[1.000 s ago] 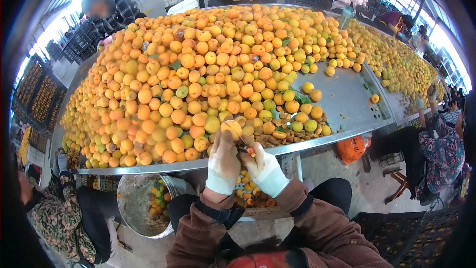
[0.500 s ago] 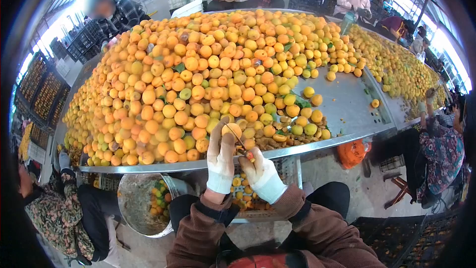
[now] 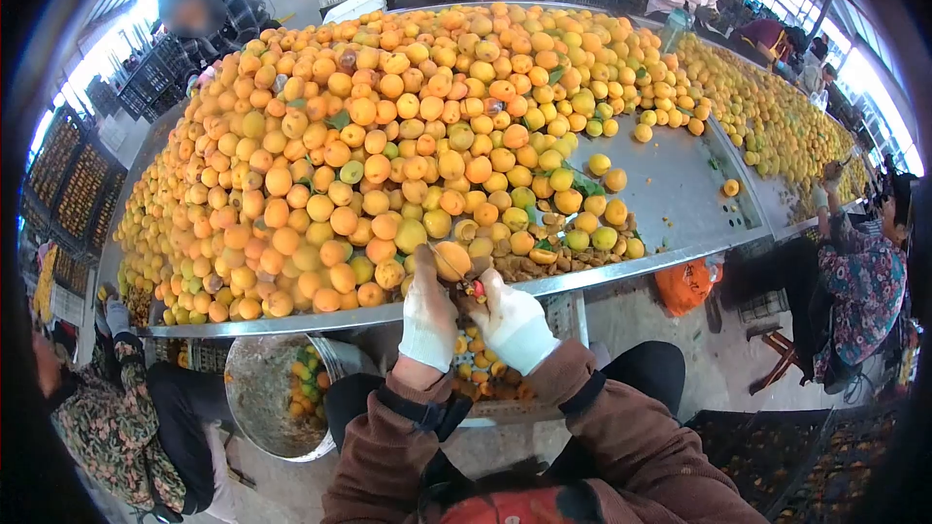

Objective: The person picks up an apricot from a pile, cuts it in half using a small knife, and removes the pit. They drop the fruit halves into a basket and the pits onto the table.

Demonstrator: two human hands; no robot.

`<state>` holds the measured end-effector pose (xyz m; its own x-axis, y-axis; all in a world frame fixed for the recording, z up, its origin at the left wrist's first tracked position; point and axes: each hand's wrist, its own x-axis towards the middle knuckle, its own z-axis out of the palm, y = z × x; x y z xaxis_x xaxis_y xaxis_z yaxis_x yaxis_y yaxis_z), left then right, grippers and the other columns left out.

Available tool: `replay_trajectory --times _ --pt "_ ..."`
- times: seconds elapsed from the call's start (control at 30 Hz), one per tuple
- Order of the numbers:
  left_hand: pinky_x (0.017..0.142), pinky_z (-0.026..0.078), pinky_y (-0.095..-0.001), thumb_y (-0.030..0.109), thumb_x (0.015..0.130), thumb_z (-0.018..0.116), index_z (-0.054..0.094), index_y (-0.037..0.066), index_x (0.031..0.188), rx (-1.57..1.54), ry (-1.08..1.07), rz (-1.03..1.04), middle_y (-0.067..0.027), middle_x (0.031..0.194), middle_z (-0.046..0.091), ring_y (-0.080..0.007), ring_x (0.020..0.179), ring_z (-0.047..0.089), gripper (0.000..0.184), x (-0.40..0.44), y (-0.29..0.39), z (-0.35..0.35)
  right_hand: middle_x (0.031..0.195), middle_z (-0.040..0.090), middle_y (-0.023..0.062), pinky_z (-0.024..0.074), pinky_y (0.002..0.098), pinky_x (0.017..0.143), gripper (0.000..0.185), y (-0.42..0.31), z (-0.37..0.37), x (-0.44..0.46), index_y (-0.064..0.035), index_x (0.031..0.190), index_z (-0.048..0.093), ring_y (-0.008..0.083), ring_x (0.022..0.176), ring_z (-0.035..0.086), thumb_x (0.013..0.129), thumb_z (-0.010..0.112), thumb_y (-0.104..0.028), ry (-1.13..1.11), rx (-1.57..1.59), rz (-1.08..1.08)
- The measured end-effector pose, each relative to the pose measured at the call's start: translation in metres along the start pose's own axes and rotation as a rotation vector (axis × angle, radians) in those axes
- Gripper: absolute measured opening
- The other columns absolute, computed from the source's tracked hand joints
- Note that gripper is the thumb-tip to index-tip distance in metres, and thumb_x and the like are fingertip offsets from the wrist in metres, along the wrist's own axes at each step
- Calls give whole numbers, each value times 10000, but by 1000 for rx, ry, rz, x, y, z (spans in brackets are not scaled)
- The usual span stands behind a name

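My left hand [image 3: 428, 318], in a white glove with a stained palm, holds an orange apricot [image 3: 451, 259] in its fingertips at the near edge of the metal table [image 3: 670, 257]. Closed around the red-and-yellow handle of a small knife [image 3: 474, 289] is my right hand [image 3: 513, 322], gloved too. The thin blade lies against the apricot, partly hidden by fingers and fruit; how deep it sits I cannot tell. Just beyond both hands rises a large heap of apricots [image 3: 379, 136]. Cut pieces and stones [image 3: 573, 257] lie right of them.
Under the table edge, a crate [image 3: 505, 410] holds apricot halves. A bucket [image 3: 277, 396] with greenish fruit stands left of my knees. An orange bag [image 3: 687, 286] hangs at the right. Several people sit around the tables; dark crates [image 3: 767, 461] stand at lower right.
My right hand has come slightly closer to the apricot, and the knife blade shows less than before. The left hand still holds the fruit. The whole view has shifted a little.
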<state>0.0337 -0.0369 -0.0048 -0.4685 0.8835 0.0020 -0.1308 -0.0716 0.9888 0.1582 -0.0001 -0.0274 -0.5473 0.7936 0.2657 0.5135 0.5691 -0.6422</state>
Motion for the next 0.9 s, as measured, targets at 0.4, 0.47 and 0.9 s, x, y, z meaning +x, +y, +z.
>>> replay_trajectory --times 0.4,0.47,0.9 --pt "785 483 -318 189 986 492 586 -17 1063 801 -19 577 -118 945 600 -178 821 573 239 -11 -17 24 726 555 166 471 357 592 162 -4 -19 24 0 868 538 298 636 574 887 614 -142 399 562 196" --pt "777 484 -327 200 981 498 577 -13 1045 765 29 592 -126 932 589 -186 818 577 237 -9 -17 26 731 561 165 472 367 579 155 -8 -17 24 -7 872 547 319 632 580 860 636 -133 416 485 178" --pt "790 520 -337 -29 760 667 463 -1 1246 598 -243 362 -134 1018 633 -275 936 644 527 -7 -16 -9 776 582 23 463 251 589 190 13 -25 23 -18 969 572 104 676 569 938 535 -202 295 1075 490"
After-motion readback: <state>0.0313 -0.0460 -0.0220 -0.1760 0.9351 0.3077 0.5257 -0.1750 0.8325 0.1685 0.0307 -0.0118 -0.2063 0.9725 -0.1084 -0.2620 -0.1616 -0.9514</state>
